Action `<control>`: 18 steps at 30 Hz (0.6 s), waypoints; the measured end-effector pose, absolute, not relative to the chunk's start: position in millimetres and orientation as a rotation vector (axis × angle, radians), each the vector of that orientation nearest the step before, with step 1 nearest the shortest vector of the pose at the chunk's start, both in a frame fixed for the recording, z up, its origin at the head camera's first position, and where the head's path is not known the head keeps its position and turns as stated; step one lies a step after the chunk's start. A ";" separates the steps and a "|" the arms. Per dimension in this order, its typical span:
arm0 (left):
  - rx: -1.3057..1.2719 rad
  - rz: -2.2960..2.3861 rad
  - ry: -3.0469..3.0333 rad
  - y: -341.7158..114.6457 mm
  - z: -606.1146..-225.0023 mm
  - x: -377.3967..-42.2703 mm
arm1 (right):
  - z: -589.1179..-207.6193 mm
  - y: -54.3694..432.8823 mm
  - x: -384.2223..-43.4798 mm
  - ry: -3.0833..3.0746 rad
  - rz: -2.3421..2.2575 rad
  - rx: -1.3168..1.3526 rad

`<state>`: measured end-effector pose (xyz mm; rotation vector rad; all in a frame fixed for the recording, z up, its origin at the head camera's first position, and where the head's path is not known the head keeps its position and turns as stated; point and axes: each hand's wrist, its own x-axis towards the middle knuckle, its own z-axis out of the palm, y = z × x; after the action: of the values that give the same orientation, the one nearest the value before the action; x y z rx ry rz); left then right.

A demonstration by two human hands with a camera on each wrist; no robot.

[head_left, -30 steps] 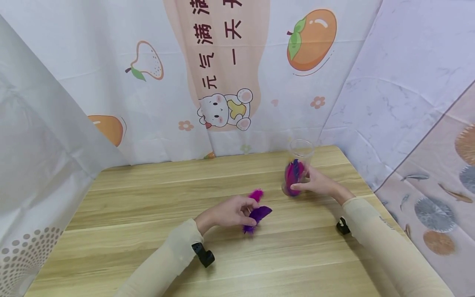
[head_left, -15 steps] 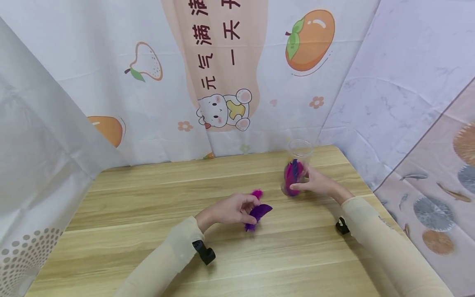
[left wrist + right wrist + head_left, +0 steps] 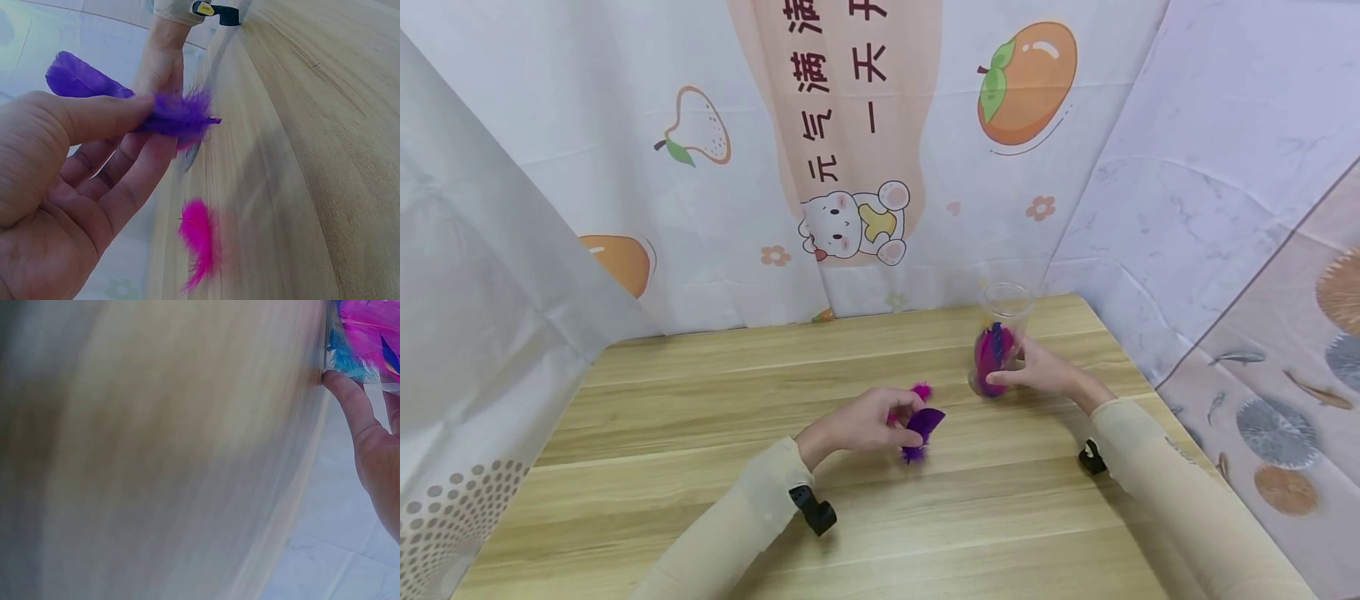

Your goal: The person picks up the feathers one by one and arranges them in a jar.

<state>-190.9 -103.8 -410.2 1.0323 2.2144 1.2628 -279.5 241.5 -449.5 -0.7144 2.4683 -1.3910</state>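
My left hand (image 3: 867, 422) pinches a purple feather (image 3: 927, 422) between thumb and fingers, a little above the table. In the left wrist view the fluffy end of this feather (image 3: 184, 112) and its quill tip stick out past the fingertips. A bright pink feather (image 3: 199, 240) lies on the wood beneath and beyond that hand. To the right, a clear tall vase (image 3: 1015, 321) stands upright with pink, purple and blue feathers (image 3: 989, 358) inside. My right hand (image 3: 1047, 367) grips its lower part, thumb at the near side; the far fingers are partly hidden by it.
The wooden table (image 3: 700, 400) ends at a printed curtain (image 3: 737, 208) close behind the vase. Another curtain (image 3: 1120, 250) hangs along the right edge. Black wrist straps (image 3: 814, 510) sit on both sleeves.
My left hand has shifted slightly up and away with the purple feather, which now sits a bit higher in the head view. The right hand and vase have kept still.
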 end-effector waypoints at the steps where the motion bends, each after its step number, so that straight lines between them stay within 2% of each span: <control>1: 1.039 1.268 2.213 -103.8 -410.0 -190.8 | -449.5 241.5 -279.7 2.468 -1.392 -0.715; 18: 1.142 1.327 2.179 -95.9 -406.9 -194.6 | -450.8 241.4 -279.3 2.484 -1.367 -0.707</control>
<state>-194.6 -95.9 -406.9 1.1424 2.1788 1.3266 -279.3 241.4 -450.8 -0.7071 2.4836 -1.3673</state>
